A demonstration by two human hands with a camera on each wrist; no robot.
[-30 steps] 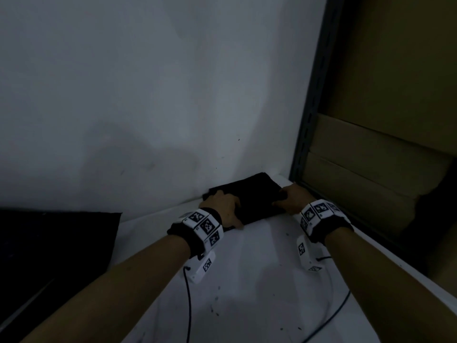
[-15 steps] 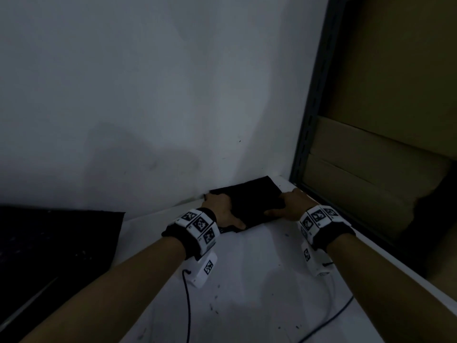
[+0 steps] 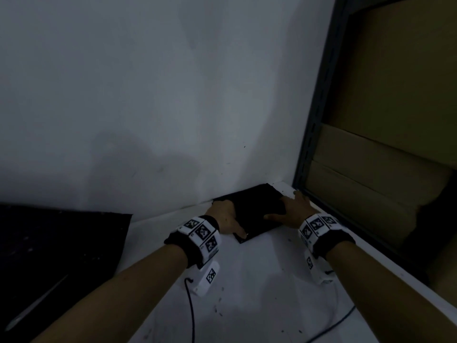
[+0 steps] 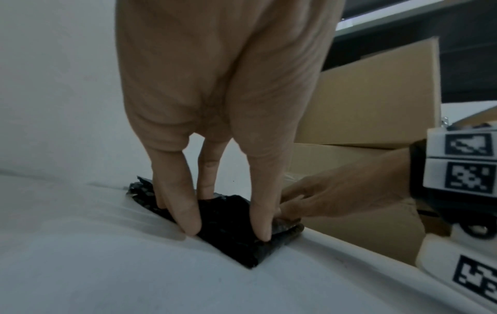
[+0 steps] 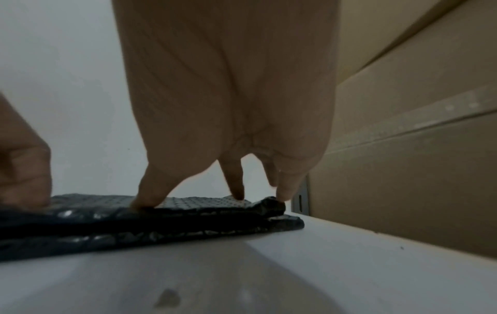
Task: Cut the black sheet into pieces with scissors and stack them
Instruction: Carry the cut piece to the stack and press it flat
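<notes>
A stack of black sheet pieces (image 3: 257,214) lies on the white table (image 3: 259,280), in the far corner against the wall. My left hand (image 3: 223,215) presses on the stack's left side with straight fingers (image 4: 188,212), tips at its near edge. My right hand (image 3: 294,210) rests on the right side, thumb stretched across the top and fingertips (image 5: 236,191) touching the upper piece. In the right wrist view the stack (image 5: 134,223) shows as several crinkled layers. No scissors are visible in either hand.
A large black sheet (image 3: 57,243) covers the table's left part, with a thin pale strip (image 3: 37,303) lying on it. Cardboard boxes (image 3: 383,169) fill a dark metal rack (image 3: 319,107) along the right edge. Cables (image 3: 190,305) trail from both wrists across the table.
My right hand has slid along the stack toward its far right corner, thumb now laid across the top. My left hand stays pressed on the left side.
</notes>
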